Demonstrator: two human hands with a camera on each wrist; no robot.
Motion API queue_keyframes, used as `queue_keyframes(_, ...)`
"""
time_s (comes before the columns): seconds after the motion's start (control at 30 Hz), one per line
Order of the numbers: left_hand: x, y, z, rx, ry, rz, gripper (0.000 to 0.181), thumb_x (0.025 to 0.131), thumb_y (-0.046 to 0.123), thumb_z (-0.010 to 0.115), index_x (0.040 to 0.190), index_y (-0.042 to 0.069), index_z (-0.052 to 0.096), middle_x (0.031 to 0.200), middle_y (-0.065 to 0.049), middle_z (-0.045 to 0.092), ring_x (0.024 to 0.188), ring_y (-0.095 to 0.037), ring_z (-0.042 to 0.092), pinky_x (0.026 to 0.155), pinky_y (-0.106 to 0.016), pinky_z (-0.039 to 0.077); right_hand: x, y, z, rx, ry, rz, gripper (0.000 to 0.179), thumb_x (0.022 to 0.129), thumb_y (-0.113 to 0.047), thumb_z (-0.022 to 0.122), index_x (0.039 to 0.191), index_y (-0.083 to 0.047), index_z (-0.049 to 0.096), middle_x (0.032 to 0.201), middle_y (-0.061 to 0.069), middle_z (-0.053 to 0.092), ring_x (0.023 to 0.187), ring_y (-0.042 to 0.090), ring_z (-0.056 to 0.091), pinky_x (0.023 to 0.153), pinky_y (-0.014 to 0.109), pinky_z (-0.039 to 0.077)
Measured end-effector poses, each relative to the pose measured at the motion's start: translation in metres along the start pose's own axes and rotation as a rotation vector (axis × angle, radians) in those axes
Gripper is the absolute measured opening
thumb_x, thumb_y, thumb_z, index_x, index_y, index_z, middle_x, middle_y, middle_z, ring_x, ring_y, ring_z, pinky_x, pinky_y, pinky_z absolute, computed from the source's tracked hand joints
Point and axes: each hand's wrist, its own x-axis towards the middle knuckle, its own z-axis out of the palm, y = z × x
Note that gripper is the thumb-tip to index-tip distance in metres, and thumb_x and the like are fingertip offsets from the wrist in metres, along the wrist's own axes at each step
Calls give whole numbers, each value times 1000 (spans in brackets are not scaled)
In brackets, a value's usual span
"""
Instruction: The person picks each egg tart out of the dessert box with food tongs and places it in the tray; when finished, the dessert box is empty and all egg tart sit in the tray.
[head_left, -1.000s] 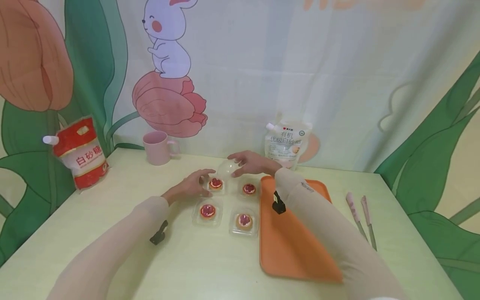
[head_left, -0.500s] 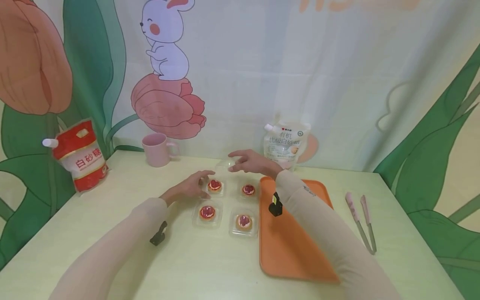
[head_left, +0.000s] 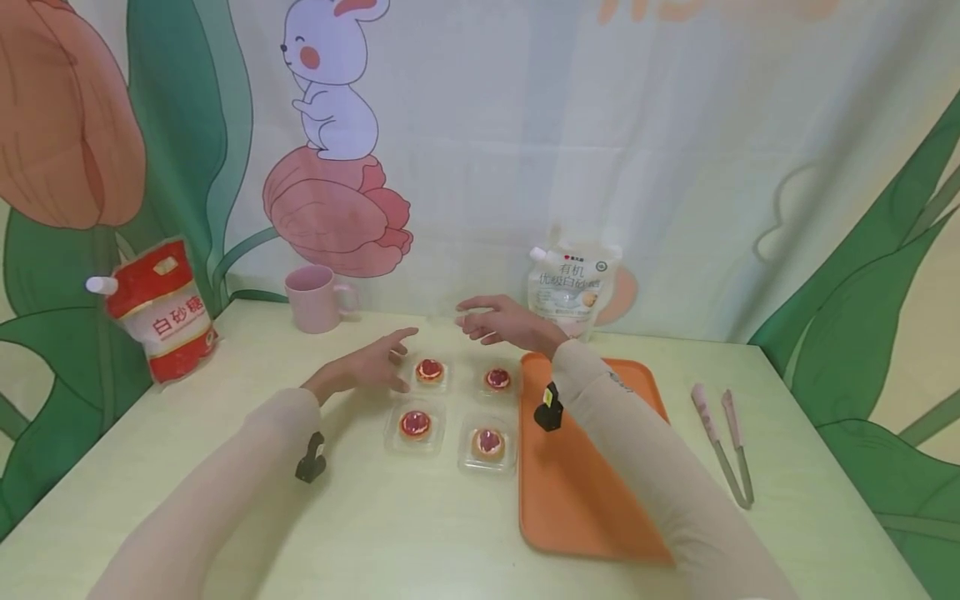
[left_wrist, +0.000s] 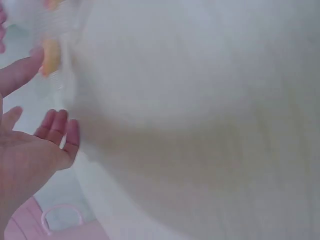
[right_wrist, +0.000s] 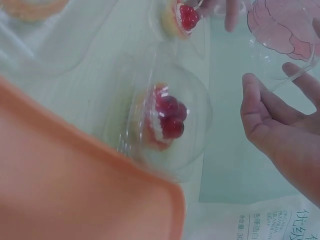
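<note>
My right hand [head_left: 506, 323] is raised at the back of the table and pinches the rim of a clear plastic dome lid [right_wrist: 277, 45], which is faint in the head view. My left hand [head_left: 365, 367] holds nothing; its fingers are spread beside the back-left fruit tart [head_left: 430, 372], which sits in a clear plastic tray. Nearer me lie the front-left tart [head_left: 415, 425] and front-right tart [head_left: 488, 443], each in a clear box. Under a clear dome, the back-right tart [right_wrist: 169, 120] carries red fruit and white cream.
An orange tray [head_left: 585, 500] lies beneath my right forearm. Pink-handled tongs [head_left: 726, 450] lie right of it. Along the back stand a pink mug [head_left: 312, 300], a white sugar pouch [head_left: 570, 287] and, farther left, a red sugar bag [head_left: 168, 312]. A printed curtain [head_left: 675, 208] hangs behind.
The clear lid has tilted and gone back away from the back-left tart with my right hand. My left hand has drawn left, off that tart's tray, and its fingers have spread.
</note>
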Motion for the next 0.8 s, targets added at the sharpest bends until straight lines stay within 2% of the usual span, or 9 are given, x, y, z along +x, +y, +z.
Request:
queue_keyframes(0.07, -1, 3, -3, -31, 53, 29, 88, 88, 0, 69, 158, 7, 16, 148, -36, 35, 137, -51, 41, 112, -60, 36, 1, 0, 1, 45, -6, 10, 54, 102, -29, 54, 150, -7, 42, 140, 24, 57, 132, 45, 50, 112, 53, 40)
queue_keyframes(0.1, -2, 5, -3, -37, 99, 51, 84, 90, -1, 67, 158, 7, 18, 147, -36, 36, 135, -52, 42, 110, -60, 38, 2, 0, 1, 70, -9, 17, 54, 103, -29, 54, 150, -7, 41, 141, 26, 54, 133, 46, 49, 112, 54, 39)
queue_keyframes(0.27, 1, 18, -2, -20, 396, 223, 73, 93, 3, 65, 156, 8, 27, 138, -33, 40, 125, -51, 51, 99, -59, 48, 5, -2, 3, 214, -21, 49, 56, 104, -30, 52, 151, -4, 37, 145, 33, 46, 137, 47, 45, 116, 55, 33)
queue_keyframes(0.37, 3, 26, 2, 9, 514, 330, 75, 91, 2, 68, 155, 10, 30, 135, -29, 42, 121, -47, 52, 92, -58, 51, 6, -4, 5, 278, -25, 69, 57, 104, -31, 52, 152, -4, 35, 145, 33, 47, 131, 40, 54, 116, 52, 35)
queue_keyframes(0.5, 5, 36, 8, 78, 602, 453, 78, 87, -3, 72, 153, 12, 34, 130, -26, 45, 115, -42, 54, 88, -54, 54, 5, -6, 5, 333, -65, 88, 54, 105, -35, 46, 151, -7, 39, 143, 32, 51, 113, 26, 64, 101, 38, 50)
queue_keyframes(0.57, 6, 40, 11, 102, 635, 490, 78, 85, -7, 71, 152, 13, 37, 126, -24, 47, 110, -39, 56, 86, -51, 55, 4, -7, 5, 357, -100, 94, 53, 106, -37, 42, 150, -7, 40, 139, 30, 55, 106, 23, 64, 90, 31, 52)
queue_keyframes(0.67, 8, 46, 14, 93, 652, 511, 77, 84, -13, 69, 150, 13, 40, 121, -22, 48, 102, -37, 57, 83, -49, 56, 4, -7, 6, 395, -132, 110, 55, 106, -40, 40, 149, -7, 41, 128, 26, 63, 99, 21, 66, 82, 28, 51)
queue_keyframes(0.8, 8, 52, 17, 81, 647, 487, 74, 83, -17, 66, 148, 11, 44, 115, -24, 49, 94, -34, 60, 79, -46, 57, 4, -6, 5, 413, -145, 131, 61, 105, -44, 38, 152, -5, 36, 112, 17, 70, 92, 19, 68, 83, 29, 50)
